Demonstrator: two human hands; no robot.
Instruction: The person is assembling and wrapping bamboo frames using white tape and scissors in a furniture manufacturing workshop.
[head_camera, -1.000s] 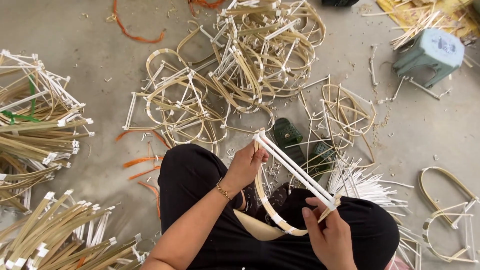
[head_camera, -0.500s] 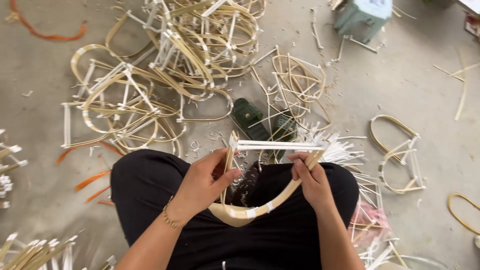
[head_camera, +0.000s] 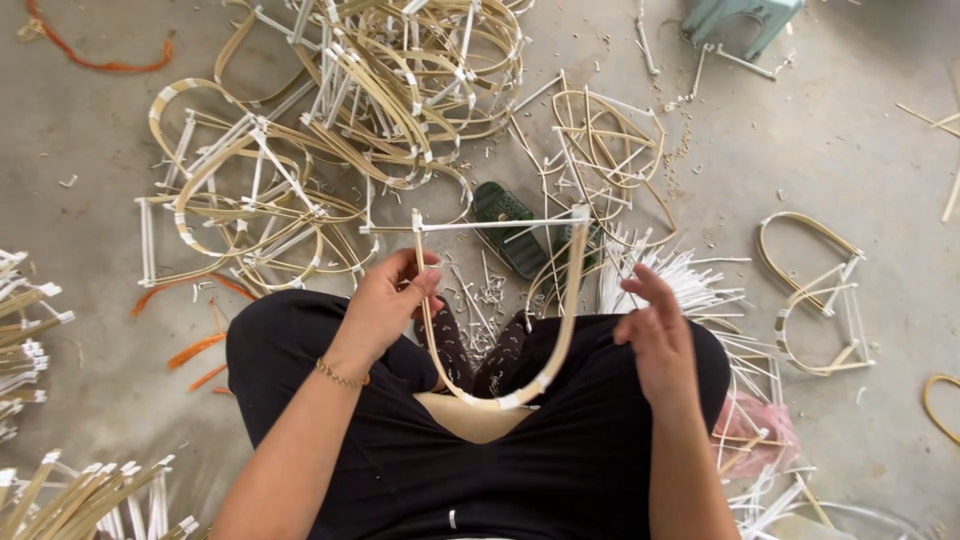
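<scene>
My left hand (head_camera: 385, 300) grips the left arm of a U-shaped bent bamboo frame (head_camera: 560, 330), which hangs upright over my lap in black trousers. A thin white stick (head_camera: 500, 224) spans the frame's two upper ends. White tape bands wrap the frame near its bottom curve. To the right of the frame, my right hand (head_camera: 655, 335) is off it, fingers spread, holding nothing. A gold bracelet (head_camera: 340, 375) circles my left wrist.
A big heap of finished bamboo frames (head_camera: 330, 120) covers the concrete floor ahead. More frames (head_camera: 815, 290) lie at right. A bundle of white sticks (head_camera: 670, 275) sits by my right knee, green sandals (head_camera: 510, 225) ahead, bamboo strips (head_camera: 80, 495) at lower left, a green stool (head_camera: 735, 18) at top right.
My right hand has let go of the frame's right arm and opened. The frame now stands more upright, held by my left hand alone. The camera has shifted slightly.
</scene>
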